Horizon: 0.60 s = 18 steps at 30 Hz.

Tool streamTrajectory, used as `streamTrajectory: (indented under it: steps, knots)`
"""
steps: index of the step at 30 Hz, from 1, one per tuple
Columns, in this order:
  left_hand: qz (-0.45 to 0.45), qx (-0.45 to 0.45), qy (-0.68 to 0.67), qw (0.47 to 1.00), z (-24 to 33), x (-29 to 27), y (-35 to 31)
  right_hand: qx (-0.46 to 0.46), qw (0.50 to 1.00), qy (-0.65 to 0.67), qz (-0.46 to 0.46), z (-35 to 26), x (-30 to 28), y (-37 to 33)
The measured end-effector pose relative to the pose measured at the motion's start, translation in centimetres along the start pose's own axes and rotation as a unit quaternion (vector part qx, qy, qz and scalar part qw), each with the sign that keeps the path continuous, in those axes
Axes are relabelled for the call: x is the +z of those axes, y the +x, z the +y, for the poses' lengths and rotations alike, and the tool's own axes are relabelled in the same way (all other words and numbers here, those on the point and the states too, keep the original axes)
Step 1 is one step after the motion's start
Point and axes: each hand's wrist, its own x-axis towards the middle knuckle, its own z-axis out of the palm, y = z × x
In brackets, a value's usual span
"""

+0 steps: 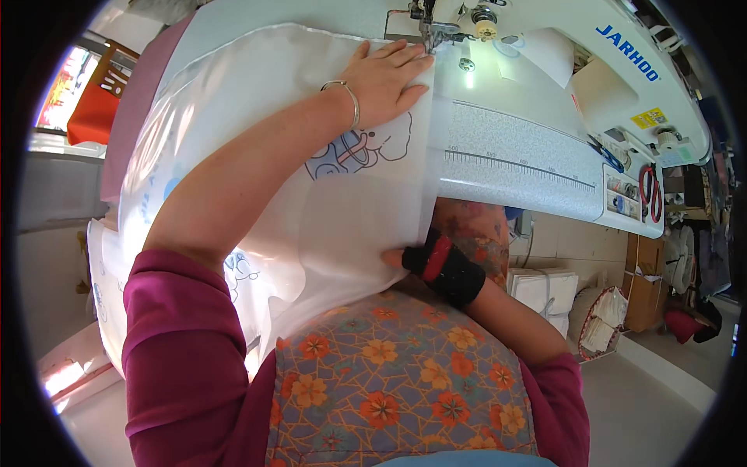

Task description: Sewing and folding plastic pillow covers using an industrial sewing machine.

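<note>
A sheer white fabric (pixel 257 86) printed with a blue cartoon animal lies over the bed of a sewing machine (pixel 545 156) and hangs down toward my lap. My left hand (pixel 381 82), a bangle at its wrist, rests flat on the cloth with fingers spread. Its fingertips are just in front of the presser foot (pixel 436 35), beside the folded right edge. Lower down, my right hand (pixel 440 268) grips that edge near the table's front. It wears a black support with a red strap; the thumb lies on top and the other fingers are hidden.
A ruler scale (pixel 521 162) runs along the machine table's front. Blue-handled snips (pixel 611 158), red-handled scissors (pixel 650 193) and a small parts tray (pixel 622 194) sit at its right end. Below stand a tied white stack (pixel 545 292) and a basket (pixel 603 319).
</note>
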Motion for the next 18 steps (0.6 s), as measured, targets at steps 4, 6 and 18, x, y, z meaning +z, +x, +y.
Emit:
streamTrajectory:
  steps: [4, 6, 18]
  knots:
    - [0.007, -0.013, -0.003, 1.0, -0.2, -0.9, 0.6, 0.07, 0.995, -0.011, 0.073, 0.5, -0.5, -0.1]
    - [-0.001, 0.047, 0.012, 0.999, -0.4, -1.4, 0.7, 0.044, 0.994, 0.02, 0.094, 0.9, -0.7, 0.3]
    - [0.066, 0.072, -0.099, 0.99, 0.2, -0.8, -0.4, -0.005, 0.986, 0.04, 0.16, 2.6, -1.3, 0.3]
